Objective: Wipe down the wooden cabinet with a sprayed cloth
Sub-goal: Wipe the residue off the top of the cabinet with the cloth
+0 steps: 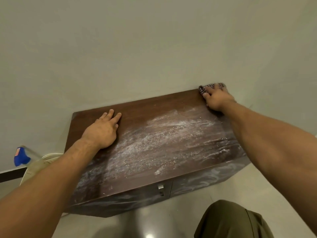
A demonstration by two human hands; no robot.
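Where the plain grey-green wall (137, 48) meets the pale glossy floor (257, 194), I see the low dark brown wooden cabinet (154, 143), its top streaked white. My right hand (217, 98) clamps the checkered cloth (204, 89) at the far right corner; my left hand (103, 129) lies flat, fingers slightly apart.

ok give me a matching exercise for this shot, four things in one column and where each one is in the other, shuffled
Things:
1. cloth
2. left hand
3. spray bottle
4. handle

Places:
A. flat on the cabinet top, near its left side
B. on the cabinet's front face
C. far right corner of the top, under the right hand
D. left of the cabinet, by the wall

Pairs: 1-C, 2-A, 3-D, 4-B
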